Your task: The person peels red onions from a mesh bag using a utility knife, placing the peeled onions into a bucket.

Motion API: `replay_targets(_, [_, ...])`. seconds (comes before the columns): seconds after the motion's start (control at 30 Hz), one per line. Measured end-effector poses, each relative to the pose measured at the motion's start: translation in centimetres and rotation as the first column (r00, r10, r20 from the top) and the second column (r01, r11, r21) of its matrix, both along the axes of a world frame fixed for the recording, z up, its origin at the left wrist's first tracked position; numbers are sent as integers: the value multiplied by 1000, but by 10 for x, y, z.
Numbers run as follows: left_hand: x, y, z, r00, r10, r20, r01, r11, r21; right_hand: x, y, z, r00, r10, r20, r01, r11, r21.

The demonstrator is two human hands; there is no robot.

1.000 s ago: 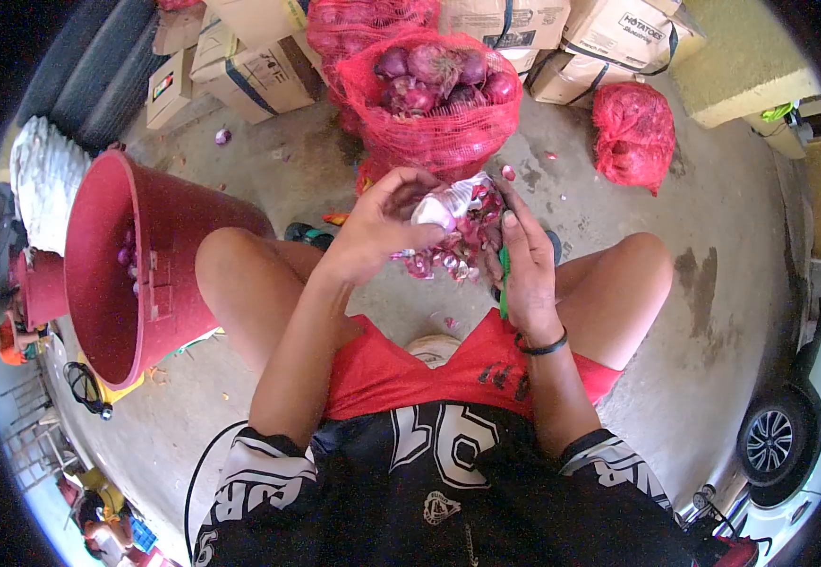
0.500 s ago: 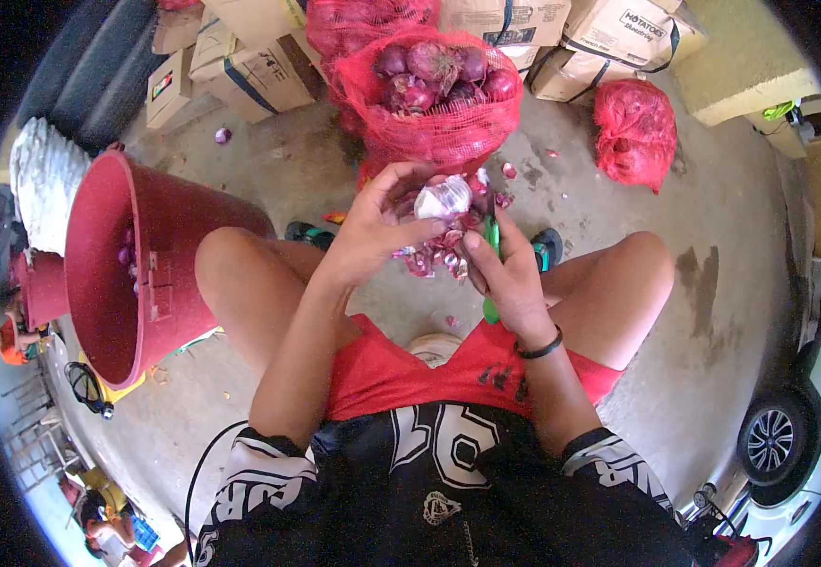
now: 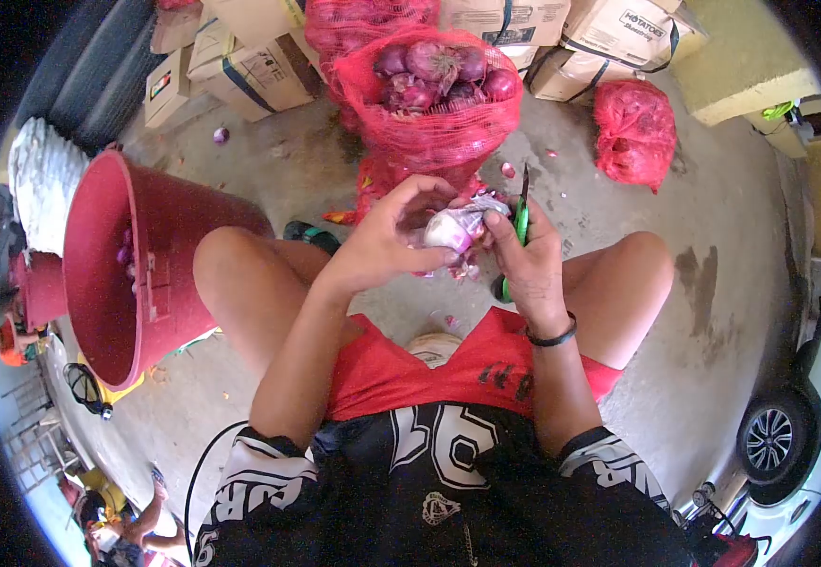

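A partly peeled red onion (image 3: 448, 230), pale where bare, sits in the curled fingers of my left hand (image 3: 387, 236). My right hand (image 3: 529, 250) keeps a green-handled knife (image 3: 522, 219) in its fingers, the dark blade pointing up and away from me. Between the right thumb and fingers, a strip of papery skin (image 3: 488, 205) is pinched, still joined to the onion. Loose purple peels (image 3: 467, 269) show on the floor below the hands. Just beyond stands an open red mesh sack (image 3: 429, 123) full of red onions (image 3: 432, 61).
At my left a large red tub (image 3: 184, 222) lies tilted with onions inside. Cardboard boxes (image 3: 250, 76) are stacked at the back. Another red mesh sack (image 3: 634, 132) rests at the right back. A car wheel (image 3: 769, 438) is at lower right; other people (image 3: 108, 534) sit at lower left.
The right hand with the knife has moved right and slightly toward me, drawing papery skin off the onion. The onion has come a little nearer, and fewer peels show beneath the hands.
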State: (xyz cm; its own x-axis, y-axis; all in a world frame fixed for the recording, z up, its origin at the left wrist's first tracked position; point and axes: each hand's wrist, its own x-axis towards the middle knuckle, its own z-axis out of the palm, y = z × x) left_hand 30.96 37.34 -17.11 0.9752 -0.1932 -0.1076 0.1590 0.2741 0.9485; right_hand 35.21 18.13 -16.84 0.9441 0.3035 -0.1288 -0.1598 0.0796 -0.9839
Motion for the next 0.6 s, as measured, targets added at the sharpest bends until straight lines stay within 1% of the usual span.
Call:
replay_targets(0.1, [-3,3,7,998,-42,-38,39,997,-66,6,-4,-1,959,-20,283,107,949,-298])
replay_targets(0.2, [-4,5,4,995,-91,-49,85,990,-111,2,0,4,934,-42,354,174,921,-349])
replay_targets(0.3, [-5,6,4,993,-111,-40,104,983,-154,4,-6,6,896,26,444,248,800,-547])
replay_targets(0.37, [-8,9,3,992,-123,-3,121,979,-166,14,-13,-3,896,-68,440,293,834,-468])
replay_targets(0.4, [-7,9,1,997,-72,-6,70,988,-141,18,-17,-5,893,-116,435,317,847,-426])
replay_targets(0.43, [-7,9,0,1000,-21,-7,20,993,-115,20,-22,-4,906,-112,408,305,843,-444])
replay_targets(0.47, [-6,9,-1,1000,30,-7,-31,995,-90,20,-22,-4,918,-70,389,257,854,-453])
replay_targets(0.5, [-5,12,3,999,-7,-40,-3,971,-237,19,-21,-1,929,-27,370,209,862,-461])
replay_targets(0.53, [-4,12,1,997,34,-65,-53,946,-320,19,-19,4,936,17,351,161,868,-469])
replay_targets(0.57, [-2,11,-2,993,73,-92,-104,912,-397,16,-19,12,973,66,222,83,797,-599])
replay_targets(0.6, [-2,12,-3,986,111,-122,-156,870,-468,13,-17,8,954,122,275,67,805,-590])
